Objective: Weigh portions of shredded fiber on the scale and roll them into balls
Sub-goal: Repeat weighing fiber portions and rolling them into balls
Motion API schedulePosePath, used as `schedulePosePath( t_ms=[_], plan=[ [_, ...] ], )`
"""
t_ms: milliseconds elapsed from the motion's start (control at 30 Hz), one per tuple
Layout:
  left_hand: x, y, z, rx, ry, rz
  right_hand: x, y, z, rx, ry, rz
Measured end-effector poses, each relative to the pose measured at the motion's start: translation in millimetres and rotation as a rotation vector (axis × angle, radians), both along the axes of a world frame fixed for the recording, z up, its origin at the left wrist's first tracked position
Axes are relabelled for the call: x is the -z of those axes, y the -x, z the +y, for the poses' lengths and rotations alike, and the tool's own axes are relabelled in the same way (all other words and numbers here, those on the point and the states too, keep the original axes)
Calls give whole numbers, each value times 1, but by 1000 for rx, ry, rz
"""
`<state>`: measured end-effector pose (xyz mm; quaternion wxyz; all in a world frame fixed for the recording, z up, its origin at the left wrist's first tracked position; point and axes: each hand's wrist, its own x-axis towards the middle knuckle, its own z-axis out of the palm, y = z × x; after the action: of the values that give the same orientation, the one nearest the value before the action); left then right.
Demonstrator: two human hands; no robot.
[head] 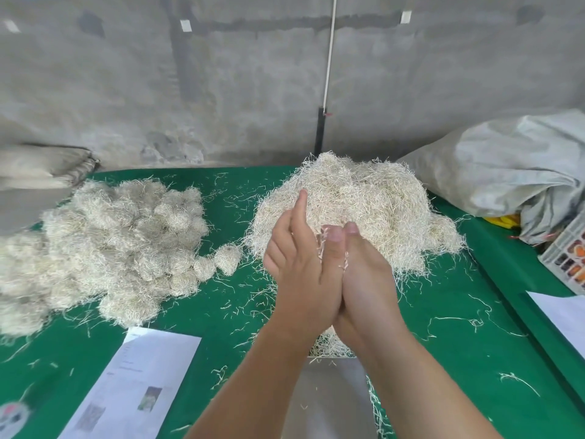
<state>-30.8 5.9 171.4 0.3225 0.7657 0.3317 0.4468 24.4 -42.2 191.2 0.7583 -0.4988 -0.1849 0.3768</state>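
Observation:
My left hand (294,258) and my right hand (364,274) are pressed palm to palm above the table, thumbs side by side. A small portion of shredded fiber (323,240) sits squeezed between the palms, with strands sticking out at the top. My left fingers point straight up; my right fingers are hidden behind the left hand. Under my wrists, more fiber (329,343) lies at the far edge of the grey scale platform (329,397). A big loose fiber pile (373,198) lies just beyond my hands. Several rolled balls (126,242) are heaped at the left.
The green table cloth (459,359) is strewn with loose strands. A printed paper sheet (136,384) lies front left and another paper (563,315) at the right edge. A grey sack (506,166) and a crate (569,258) stand at the right, with a concrete wall behind.

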Motion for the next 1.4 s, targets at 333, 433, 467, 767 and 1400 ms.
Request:
schedulePosePath(
  t_ms=[333,433,467,767,1400],
  plan=[
    [1,-3,-5,354,1114,-610,31,-6,18,106,95,-875],
    [5,-3,-1,330,1117,-589,39,-12,23,284,172,-1072],
    [6,-5,-1,300,1098,-601,39,-13,24,310,198,-1085],
    [19,-16,15,148,532,-371,43,-2,17,-173,116,-253],
    [52,-18,32,214,713,-481,56,-27,51,-213,190,-378]
  ],
)
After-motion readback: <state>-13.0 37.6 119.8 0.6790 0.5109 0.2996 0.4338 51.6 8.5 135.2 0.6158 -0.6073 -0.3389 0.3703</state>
